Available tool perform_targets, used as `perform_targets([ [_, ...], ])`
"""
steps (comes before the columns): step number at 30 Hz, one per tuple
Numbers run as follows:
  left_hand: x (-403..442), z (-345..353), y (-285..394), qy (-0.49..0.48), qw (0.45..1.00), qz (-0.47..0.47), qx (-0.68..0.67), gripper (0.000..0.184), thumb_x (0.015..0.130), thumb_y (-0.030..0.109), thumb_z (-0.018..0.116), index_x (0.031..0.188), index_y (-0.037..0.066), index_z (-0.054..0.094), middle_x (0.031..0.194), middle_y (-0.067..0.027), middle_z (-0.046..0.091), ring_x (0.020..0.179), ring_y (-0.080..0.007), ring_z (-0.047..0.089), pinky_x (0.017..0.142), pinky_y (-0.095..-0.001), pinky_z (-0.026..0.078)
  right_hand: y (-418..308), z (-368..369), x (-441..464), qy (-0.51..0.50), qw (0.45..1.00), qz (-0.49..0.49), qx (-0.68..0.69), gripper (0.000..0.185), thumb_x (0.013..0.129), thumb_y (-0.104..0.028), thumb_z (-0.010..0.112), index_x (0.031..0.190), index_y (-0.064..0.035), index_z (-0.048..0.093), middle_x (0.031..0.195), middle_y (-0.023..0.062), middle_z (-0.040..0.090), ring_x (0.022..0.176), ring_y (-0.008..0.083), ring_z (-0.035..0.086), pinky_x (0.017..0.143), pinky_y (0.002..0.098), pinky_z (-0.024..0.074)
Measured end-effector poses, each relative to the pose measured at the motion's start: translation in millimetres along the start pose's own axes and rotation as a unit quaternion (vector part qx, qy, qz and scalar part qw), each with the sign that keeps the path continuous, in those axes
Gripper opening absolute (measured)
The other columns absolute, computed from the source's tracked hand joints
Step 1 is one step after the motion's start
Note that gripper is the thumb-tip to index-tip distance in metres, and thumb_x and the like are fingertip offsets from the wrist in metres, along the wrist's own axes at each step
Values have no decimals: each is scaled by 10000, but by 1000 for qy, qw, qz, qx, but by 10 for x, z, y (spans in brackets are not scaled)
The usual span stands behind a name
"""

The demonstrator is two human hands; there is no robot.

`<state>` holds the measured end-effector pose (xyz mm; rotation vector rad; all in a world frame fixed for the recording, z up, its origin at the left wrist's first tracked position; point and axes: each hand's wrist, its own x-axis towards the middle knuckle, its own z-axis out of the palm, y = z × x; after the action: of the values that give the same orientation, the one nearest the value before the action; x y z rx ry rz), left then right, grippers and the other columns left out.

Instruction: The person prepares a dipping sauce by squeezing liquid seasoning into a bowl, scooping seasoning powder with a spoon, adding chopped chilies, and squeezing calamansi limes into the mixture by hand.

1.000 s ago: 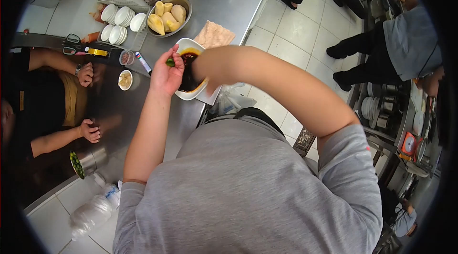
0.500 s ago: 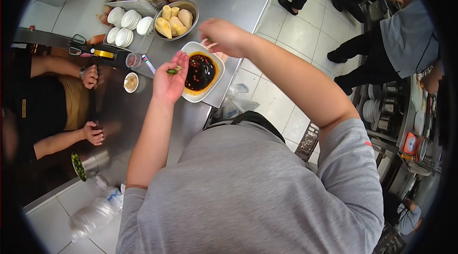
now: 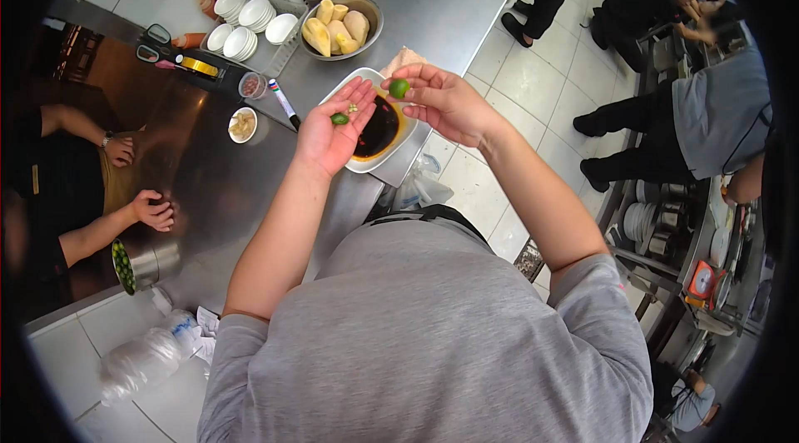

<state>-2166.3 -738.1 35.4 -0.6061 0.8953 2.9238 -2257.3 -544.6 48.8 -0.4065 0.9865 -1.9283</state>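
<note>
Palm up over the rim of a white dish, my left hand cradles a small green lime piece and a few pale seeds, its fingers stretched out. Between the fingertips and thumb of my right hand is another small green lime, above the dish's far right side. Dark sauce with an orange oily edge fills the dish, partly hidden by both hands.
A steel bowl of peeled yellow pieces stands behind the dish. Stacked white saucers, a marker and a small cup lie to the left. Opposite are a person's hands near a metal container of green limes.
My right hand has come down and closer to my left hand, now showing a green lime in its fingers. The camera view has shifted slightly. The other person's hands have moved a little.
</note>
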Motion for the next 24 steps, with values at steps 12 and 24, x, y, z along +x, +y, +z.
perform_targets([
  [12,-90,-96,-46,25,998,38,33,520,836,-51,415,1353,-62,354,1380,-187,404,1302,-267,392,1083,-372,343,327,171,268,114,950,5,-289,353,893,-33,583,1244,-14,548,993,53,624,912,113,595,843,240,483],
  [24,-64,-169,-167,29,999,19,35,291,969,109,433,1222,-23,493,1168,-108,556,1079,-214,533,976,-365,437,524,303,311,42,762,-201,-615,325,710,40,579,1035,28,585,950,182,602,906,355,583,797,372,489],
])
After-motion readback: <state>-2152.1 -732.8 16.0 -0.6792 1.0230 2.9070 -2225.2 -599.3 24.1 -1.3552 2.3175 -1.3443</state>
